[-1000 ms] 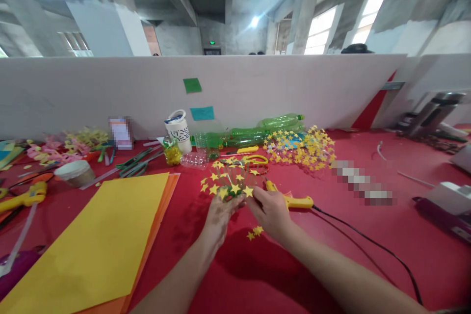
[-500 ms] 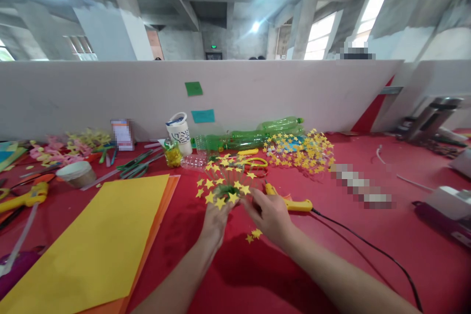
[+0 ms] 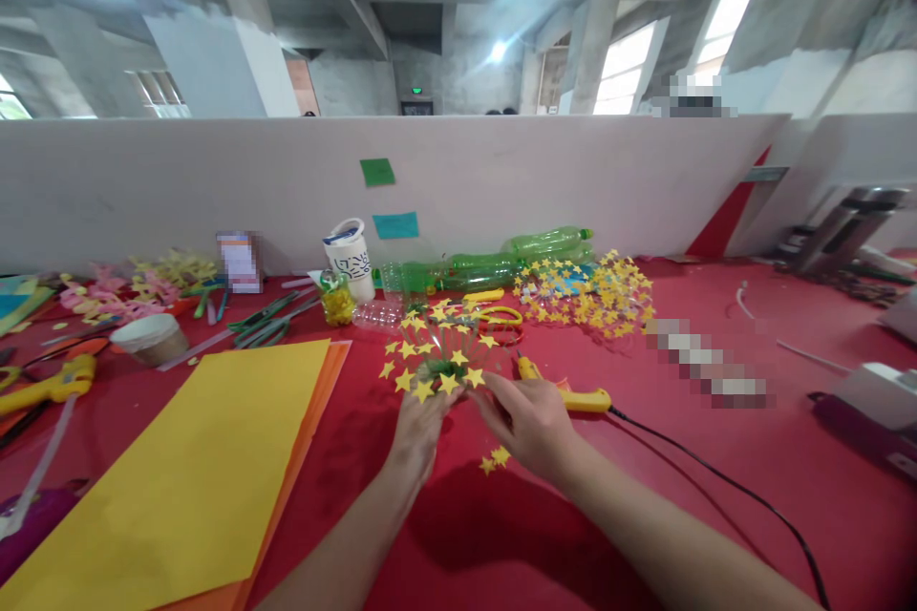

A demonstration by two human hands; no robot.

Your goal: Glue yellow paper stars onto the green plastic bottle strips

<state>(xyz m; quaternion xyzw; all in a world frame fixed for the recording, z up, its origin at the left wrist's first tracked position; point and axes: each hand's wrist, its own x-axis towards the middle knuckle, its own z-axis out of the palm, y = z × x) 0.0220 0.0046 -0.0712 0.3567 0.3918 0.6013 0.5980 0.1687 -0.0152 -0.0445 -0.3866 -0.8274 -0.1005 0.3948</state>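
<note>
Near the middle, my left hand (image 3: pixel 417 430) is closed around the base of a star-tipped plastic ornament (image 3: pixel 448 386). Thin clear-green strips fan out from its green centre, with a yellow star on each tip. At its right edge, my right hand (image 3: pixel 539 415) has its fingers drawn together on one star; the fingertips are partly hidden. A yellow glue gun (image 3: pixel 584 400) lies just beyond my right hand, its black cord trailing right. Below, between my forearms, a few loose yellow stars (image 3: pixel 495 460) rest on the red table (image 3: pixel 458 554).
Yellow sheets (image 3: pixel 179 468) over orange ones cover the left front. Behind stand a white cup (image 3: pixel 350 267), green plastic bottles (image 3: pixel 487 272) and another star cluster (image 3: pixel 616 296). Scissors (image 3: pixel 272 320), a paper cup (image 3: pixel 150 340) and a second glue gun (image 3: pixel 57 387) lie left. A partition (image 3: pixel 501 172) closes the back.
The ornament has turned slightly in my hands, its front stars shifting a little left and up. My right hand has barely moved.
</note>
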